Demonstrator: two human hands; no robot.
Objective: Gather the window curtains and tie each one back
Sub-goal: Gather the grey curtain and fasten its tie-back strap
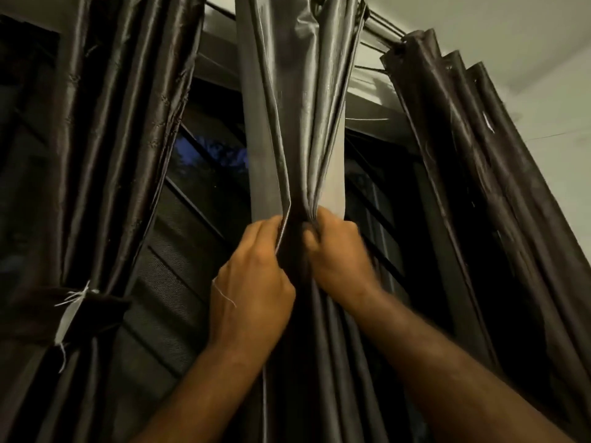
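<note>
Three dark shiny curtains hang from a rod. The middle curtain (297, 107) is bunched into a narrow column in front of the window. My left hand (252, 276) grips its left edge and my right hand (335, 251) grips its right folds, the two hands close together at the same height. The left curtain (105, 129) is gathered and held by a dark tie-back band (48, 314) with a pale frayed tag. The right curtain (473, 161) hangs loose in folds, with no tie visible on it.
The curtain rod (380, 25) runs along the top. Behind the curtains is a dark window with mesh screen and bars (192, 225). A pale wall (550, 100) lies to the right, with a thin wire crossing it.
</note>
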